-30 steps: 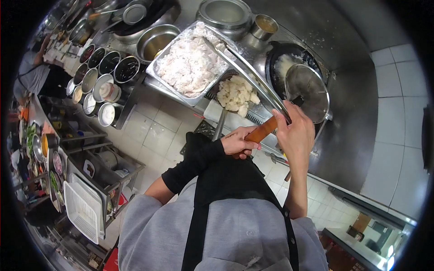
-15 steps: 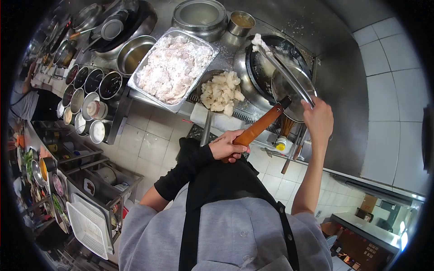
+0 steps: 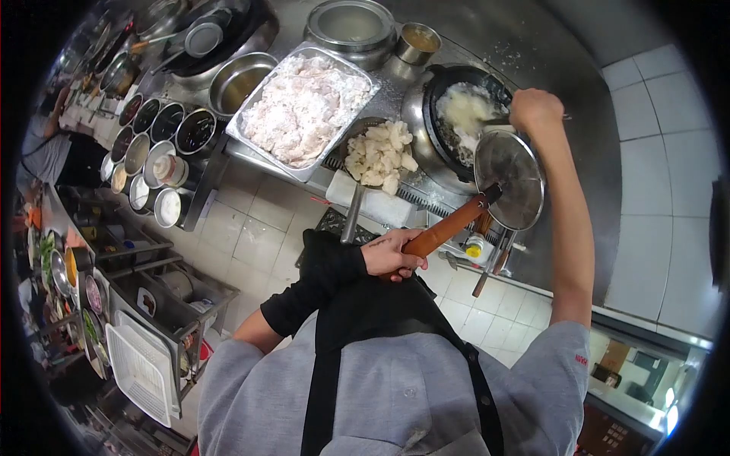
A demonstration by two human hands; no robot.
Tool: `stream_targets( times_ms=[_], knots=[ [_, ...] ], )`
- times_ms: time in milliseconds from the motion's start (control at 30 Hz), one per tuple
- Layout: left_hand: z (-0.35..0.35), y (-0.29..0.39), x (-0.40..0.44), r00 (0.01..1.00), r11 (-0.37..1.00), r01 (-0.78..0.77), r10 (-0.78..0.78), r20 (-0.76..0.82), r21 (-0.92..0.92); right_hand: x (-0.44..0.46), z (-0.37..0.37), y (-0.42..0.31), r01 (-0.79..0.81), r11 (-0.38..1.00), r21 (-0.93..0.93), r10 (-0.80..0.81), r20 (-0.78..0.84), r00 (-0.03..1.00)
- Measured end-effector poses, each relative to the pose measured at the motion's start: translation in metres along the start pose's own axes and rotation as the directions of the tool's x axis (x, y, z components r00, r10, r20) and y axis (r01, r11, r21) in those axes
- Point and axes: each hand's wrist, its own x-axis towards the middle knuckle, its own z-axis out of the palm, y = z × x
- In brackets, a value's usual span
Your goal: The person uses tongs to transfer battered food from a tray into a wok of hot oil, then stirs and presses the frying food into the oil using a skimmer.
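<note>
My left hand (image 3: pixel 393 253) is closed round the wooden handle of a round strainer (image 3: pixel 509 179), whose mesh head hangs at the near right edge of a wok. Over the wok's right rim, my right hand (image 3: pixel 537 110) grips metal tongs (image 3: pixel 498 121), mostly hidden, with their tips down in the wok (image 3: pixel 435 114). Pale pieces bubble in the oil (image 3: pixel 465 110) there. Left of the wok, a metal tray (image 3: pixel 303 173) holds flour-coated pieces (image 3: pixel 308 110). Between them, cooked white pieces (image 3: pixel 380 154) sit in a second strainer with a metal handle (image 3: pixel 353 213).
Several sauce containers (image 3: pixel 195 131) stand at the left, beside a steel bowl (image 3: pixel 242 82). Behind are a large pot (image 3: pixel 351 26) and a small metal cup (image 3: pixel 417 42). A yellow-capped bottle (image 3: pixel 474 248) is near the counter's front. Another person (image 3: pixel 57 156) stands far left.
My right hand has moved forward over the wok, lowering the tongs and the white piece they carried into the oil. The strainer in my left hand has shifted slightly right.
</note>
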Motion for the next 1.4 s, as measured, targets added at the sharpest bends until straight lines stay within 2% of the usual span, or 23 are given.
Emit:
stream_targets(
  times_ms=[33,133,267,367,500,600,733,833,900,1067,1133,1267,1333,1400],
  knots=[
    [-0.001,-0.001,-0.002,1.000,1.000,-0.007,0.007,-0.006,0.002,-0.006,-0.013,-0.003,-0.008,1.000,-0.013,0.008,-0.017,1.000],
    [-0.005,-0.004,-0.004,0.998,0.998,-0.041,0.039,-0.046,-0.048,-0.055,-0.042,-0.019,0.070,0.997,0.027,-0.063,-0.214,0.975],
    [-0.014,-0.009,-0.001,0.992,0.991,-0.100,0.093,-0.081,-0.084,-0.116,-0.037,-0.059,0.179,0.964,0.195,-0.072,-0.456,0.887],
    [-0.019,-0.009,-0.002,0.982,0.986,-0.166,0.165,-0.095,-0.009,-0.141,-0.042,-0.087,0.216,0.908,0.358,-0.090,-0.339,0.937],
    [-0.022,-0.006,-0.008,0.984,0.987,-0.149,0.143,-0.103,-0.052,-0.160,-0.021,-0.102,0.311,0.836,0.452,-0.144,-0.365,0.920],
    [-0.024,-0.006,-0.009,0.983,0.985,-0.160,0.152,-0.103,-0.069,-0.167,-0.012,-0.113,0.326,0.793,0.516,-0.114,-0.399,0.910],
    [-0.025,-0.001,-0.005,0.985,0.985,-0.144,0.133,-0.106,-0.100,-0.137,-0.005,-0.154,0.325,0.738,0.591,-0.123,-0.356,0.926],
    [-0.019,0.006,-0.006,0.988,0.992,-0.118,0.112,-0.109,-0.051,-0.108,-0.006,-0.183,0.347,0.741,0.575,-0.166,-0.344,0.924],
    [-0.019,0.007,-0.006,0.988,0.993,-0.115,0.110,-0.108,-0.041,-0.116,-0.007,-0.177,0.302,0.731,0.611,-0.105,-0.337,0.936],
    [-0.020,0.005,-0.006,0.992,0.985,-0.096,0.084,-0.090,-0.145,-0.144,-0.011,-0.127,0.210,0.693,0.689,0.053,-0.339,0.939],
    [-0.018,0.008,-0.006,0.993,0.992,-0.087,0.079,-0.085,-0.095,-0.151,-0.007,-0.102,0.170,0.689,0.704,0.130,-0.351,0.927],
    [-0.013,0.010,-0.004,0.995,0.997,-0.061,0.057,-0.080,-0.039,-0.121,0.017,-0.061,-0.069,0.812,0.579,0.221,-0.196,0.955],
    [-0.009,0.011,-0.004,0.997,0.999,-0.032,0.033,-0.073,0.011,-0.075,0.058,-0.045,-0.036,0.861,0.508,0.204,-0.280,0.938],
    [-0.007,0.005,0.001,0.997,1.000,-0.024,0.025,-0.071,0.014,-0.026,0.088,-0.035,-0.074,0.903,0.423,0.197,-0.254,0.947]
  ],
)
